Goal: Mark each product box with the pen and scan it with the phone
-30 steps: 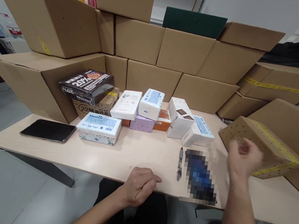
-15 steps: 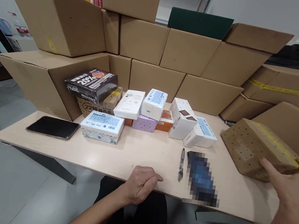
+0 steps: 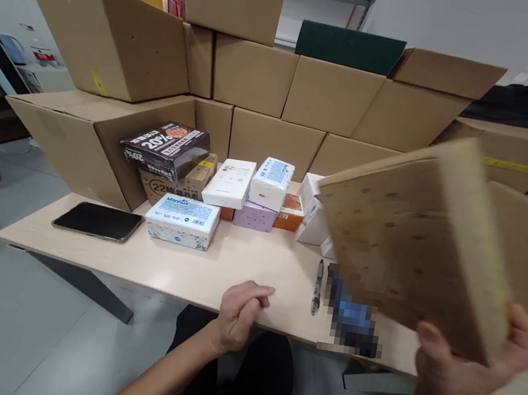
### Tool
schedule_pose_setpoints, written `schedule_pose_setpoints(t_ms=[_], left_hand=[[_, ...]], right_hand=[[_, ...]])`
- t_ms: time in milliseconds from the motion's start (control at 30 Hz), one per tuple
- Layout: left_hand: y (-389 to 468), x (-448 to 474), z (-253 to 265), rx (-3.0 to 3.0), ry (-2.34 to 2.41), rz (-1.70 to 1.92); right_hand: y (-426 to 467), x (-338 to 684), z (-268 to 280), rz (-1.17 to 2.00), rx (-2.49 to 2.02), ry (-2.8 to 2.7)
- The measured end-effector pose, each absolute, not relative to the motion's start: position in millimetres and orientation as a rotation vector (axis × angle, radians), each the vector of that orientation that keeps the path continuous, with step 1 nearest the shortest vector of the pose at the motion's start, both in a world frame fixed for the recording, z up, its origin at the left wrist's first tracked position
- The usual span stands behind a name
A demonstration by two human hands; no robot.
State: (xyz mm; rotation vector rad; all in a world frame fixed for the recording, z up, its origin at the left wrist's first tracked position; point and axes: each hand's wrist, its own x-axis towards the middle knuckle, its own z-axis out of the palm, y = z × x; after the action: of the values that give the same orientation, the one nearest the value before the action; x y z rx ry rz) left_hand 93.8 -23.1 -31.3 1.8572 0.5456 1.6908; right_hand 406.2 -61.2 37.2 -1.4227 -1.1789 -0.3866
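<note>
In the head view, we grip a spotted carton [image 3: 387, 244] in our right hand [image 3: 460, 379], thumb on its near face and fingers around the taped edge. We hold it tilted above the right part of the table [image 3: 253, 266], where it partly hides a white box [image 3: 310, 223] and a pixelated item [image 3: 354, 322]. Our left hand [image 3: 239, 315] is curled closed at the table's front edge. A pen [image 3: 317, 289] lies between that hand and the pixelated item; a tissue pack [image 3: 182, 221] sits beside a phone [image 3: 97, 221] at left.
</note>
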Motion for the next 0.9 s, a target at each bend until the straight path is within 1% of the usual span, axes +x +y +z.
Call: schedule_pose_setpoints(t_ms=[33,133,233,300,400,533,633,733,900], left_hand=[[-22,92,-32,1.764,0.590,1.813],[-15,79,-30,1.439,0.797,2.155],[-2,62,-25,1.194,0.950,2.286],[5,51,-22,1.180,1.021,2.269],[10,44,-24,1.276,1.069,2.153],[13,45,-33,1.372,1.041,2.049],[13,47,-37,1.409,0.995,1.992],[11,48,-37,1.397,0.980,2.012],[6,46,-27,1.439,0.998,2.046]], right_hand=[[-61,390,37,-0.367,-1.329,-1.281],[-55,354,30,-0.202,-1.231,-1.565],[-44,335,20,-0.015,-1.214,-1.750],[-39,329,16,0.083,-1.217,-1.809],[-38,329,14,0.222,-1.255,-1.824],[-48,333,15,0.403,-1.272,-1.816],[-55,333,16,0.533,-1.177,-1.741],[-57,330,16,0.557,-1.068,-1.610],[-55,318,20,0.521,-1.134,-1.488]])
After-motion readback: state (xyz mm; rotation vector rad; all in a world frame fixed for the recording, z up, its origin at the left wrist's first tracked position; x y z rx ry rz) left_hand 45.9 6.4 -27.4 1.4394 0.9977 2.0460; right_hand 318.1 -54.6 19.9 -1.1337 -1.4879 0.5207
